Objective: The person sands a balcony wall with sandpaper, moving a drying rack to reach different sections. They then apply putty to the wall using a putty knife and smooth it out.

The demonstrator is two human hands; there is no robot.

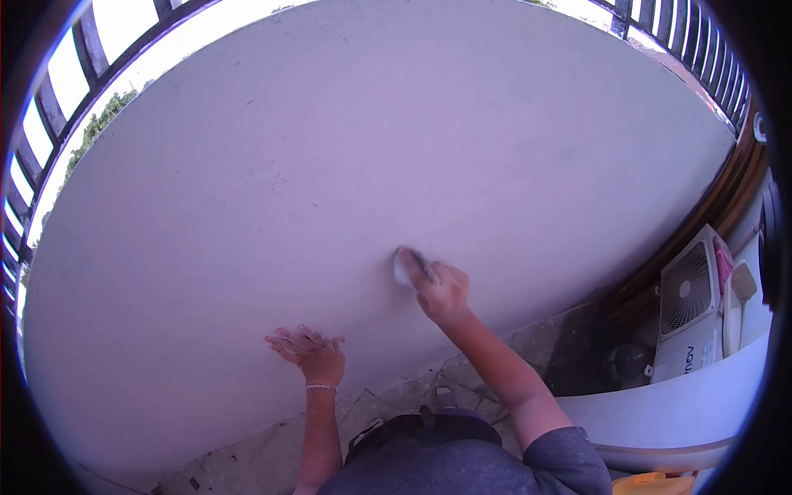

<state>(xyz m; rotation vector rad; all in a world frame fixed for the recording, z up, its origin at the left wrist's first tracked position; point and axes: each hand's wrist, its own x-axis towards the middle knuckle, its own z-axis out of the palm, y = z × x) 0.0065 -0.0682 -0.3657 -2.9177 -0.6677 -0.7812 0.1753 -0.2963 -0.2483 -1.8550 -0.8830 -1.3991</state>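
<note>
A broad white wall (346,165) fills most of the head view, with small rough spots and chips on its surface. My right hand (445,291) is closed on a small pale, flat thing with a dark edge (405,266). Motion smears that thing at the wall's surface, and I cannot make out its kind. Lower and to the left, my left hand (309,351) has its fingers spread at the wall and holds nothing. White dust coats those fingers, and a thin bracelet circles the wrist.
Dark metal railings (91,54) run along the top left, with more at the top right. On the right stands an air conditioner's outdoor unit (690,289), beside a brownish paddle-like thing (743,283). Stone-patterned floor (247,450) lies below; something yellow (652,484) shows at the bottom right.
</note>
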